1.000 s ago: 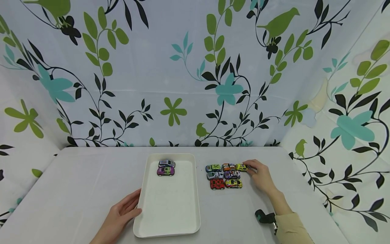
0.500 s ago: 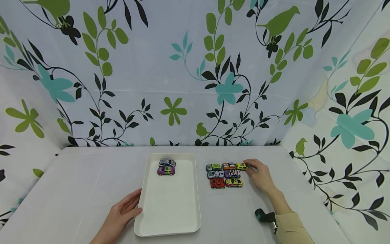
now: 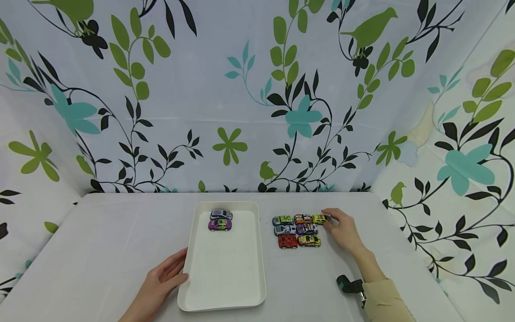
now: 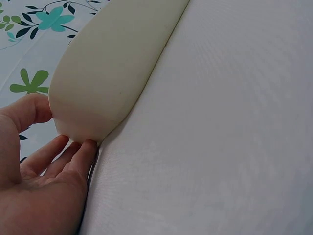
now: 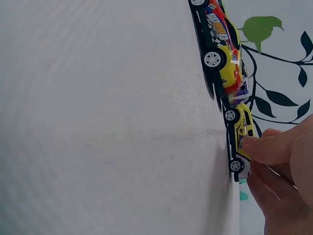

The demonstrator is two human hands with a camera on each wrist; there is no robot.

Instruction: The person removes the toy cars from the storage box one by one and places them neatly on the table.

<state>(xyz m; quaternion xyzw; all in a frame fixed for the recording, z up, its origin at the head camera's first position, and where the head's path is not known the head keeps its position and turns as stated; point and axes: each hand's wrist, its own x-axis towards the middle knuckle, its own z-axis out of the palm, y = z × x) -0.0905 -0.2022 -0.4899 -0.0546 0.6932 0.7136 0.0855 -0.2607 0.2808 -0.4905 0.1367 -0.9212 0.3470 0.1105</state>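
the left hand [image 3: 161,281] lies on the grey table [image 3: 100,241] against the near left edge of the white tray [image 3: 225,286]. in the left wrist view its thumb [image 4: 29,110] sits on the tray's rim while the fingers [image 4: 73,156] touch the base of the corner — a loose, nearly straight hold, not a clench. inside the tray, at its far end, two toy cars stand side by side and touching: a silver car [image 3: 221,213] behind, a purple car [image 3: 219,224] in front.

to the right of the tray, well apart from it, a cluster of small cars stands in rows on the table: a green car [image 3: 283,220], an orange car [image 3: 302,218] and a yellow-green car [image 3: 320,218] at the back, a white car [image 3: 284,230] and a violet car [image 3: 306,229] in the middle, a red car [image 3: 287,241] and a yellow car [image 3: 309,240] in front.

the right hand [image 3: 342,231] rests just beside the cluster — its thumb and fingertips [image 5: 259,147] pinch the yellow-green car at the right end of the back row, which stands on the table. a beige sleeve [image 3: 386,299] covers the forearm.
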